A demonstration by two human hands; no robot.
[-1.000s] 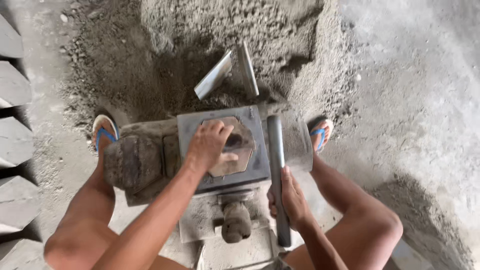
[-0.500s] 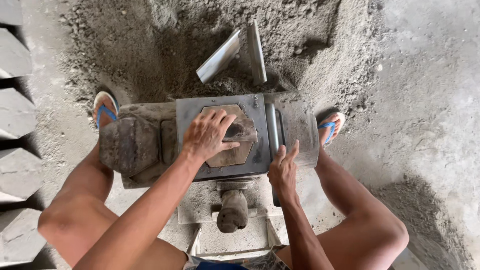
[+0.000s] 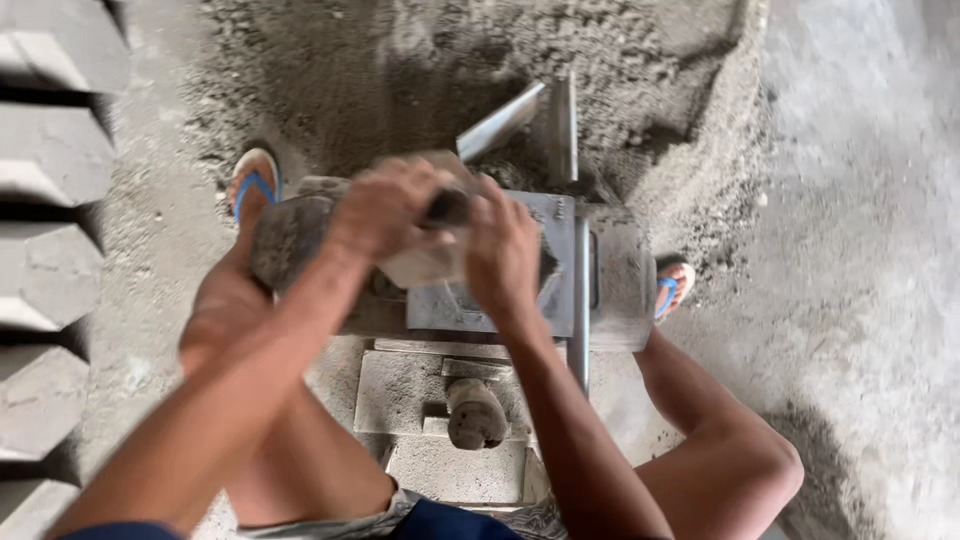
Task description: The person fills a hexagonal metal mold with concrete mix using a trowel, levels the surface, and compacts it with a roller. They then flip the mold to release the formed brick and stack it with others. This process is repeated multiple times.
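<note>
Both my hands are closed on a grey block (image 3: 425, 268), which they hold just above the metal mould (image 3: 558, 232) of a small block press. My left hand (image 3: 385, 205) grips the block's upper left side. My right hand (image 3: 500, 250) grips its right side. Between the two hands shows a dark handle-like part (image 3: 450, 207); motion blur hides its shape. The block covers most of the mould's hexagonal opening.
A long lever bar (image 3: 580, 300) runs down the press's right side, and a stubby cylinder (image 3: 475, 412) sits on its concrete base. A shovel (image 3: 510, 120) lies in the sand pile (image 3: 400, 70) behind. Finished grey pavers (image 3: 50, 150) line the left. My feet wear blue sandals (image 3: 255, 182).
My left hand was pressing into the mould opening and my right was by the lever. Now both hands have come together on a grey block over the mould.
</note>
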